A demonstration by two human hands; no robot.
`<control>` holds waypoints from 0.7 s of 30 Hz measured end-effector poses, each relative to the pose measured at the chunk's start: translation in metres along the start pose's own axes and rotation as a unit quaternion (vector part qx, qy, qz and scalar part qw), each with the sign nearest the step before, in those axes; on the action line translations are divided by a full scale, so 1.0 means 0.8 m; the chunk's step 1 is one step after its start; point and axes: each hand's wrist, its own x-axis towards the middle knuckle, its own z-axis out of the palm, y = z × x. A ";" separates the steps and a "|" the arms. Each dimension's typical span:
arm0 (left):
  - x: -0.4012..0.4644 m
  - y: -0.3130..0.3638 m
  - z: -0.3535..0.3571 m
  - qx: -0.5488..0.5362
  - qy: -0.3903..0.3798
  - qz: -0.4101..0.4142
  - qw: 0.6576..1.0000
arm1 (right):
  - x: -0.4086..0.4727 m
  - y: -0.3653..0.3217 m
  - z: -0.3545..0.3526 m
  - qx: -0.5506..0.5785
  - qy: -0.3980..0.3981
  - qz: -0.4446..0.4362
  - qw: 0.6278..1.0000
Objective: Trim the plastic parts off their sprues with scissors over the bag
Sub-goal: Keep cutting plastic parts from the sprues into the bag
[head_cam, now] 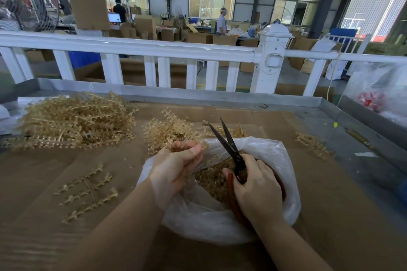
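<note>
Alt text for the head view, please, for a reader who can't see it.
A person's right hand holds open scissors over a white plastic bag of trimmed amber parts, while the left hand grips a sprue at the bag's edge. A large sprue pile lies on the cardboard-covered table.

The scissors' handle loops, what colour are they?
Reddish-brown, with dark blades; the scissors show in the head view, gripped by the right hand.

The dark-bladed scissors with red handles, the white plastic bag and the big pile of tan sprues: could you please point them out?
Dark-bladed scissors (229,141): head view, on a blade.
White plastic bag (259,145): head view, far rim.
Big pile of tan sprues (74,119): head view, pile's middle.
</note>
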 end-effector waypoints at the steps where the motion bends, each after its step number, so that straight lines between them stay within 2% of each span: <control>1: 0.000 0.000 0.001 0.006 -0.001 -0.002 1.000 | 0.000 0.000 0.000 0.001 -0.001 0.000 1.000; 12: -0.004 0.001 -0.001 0.014 0.007 -0.059 0.998 | 0.000 0.000 0.000 0.000 -0.002 -0.001 1.000; 21: -0.007 -0.002 0.002 0.051 0.025 -0.047 0.997 | 0.000 -0.003 -0.003 -0.004 -0.002 0.003 1.000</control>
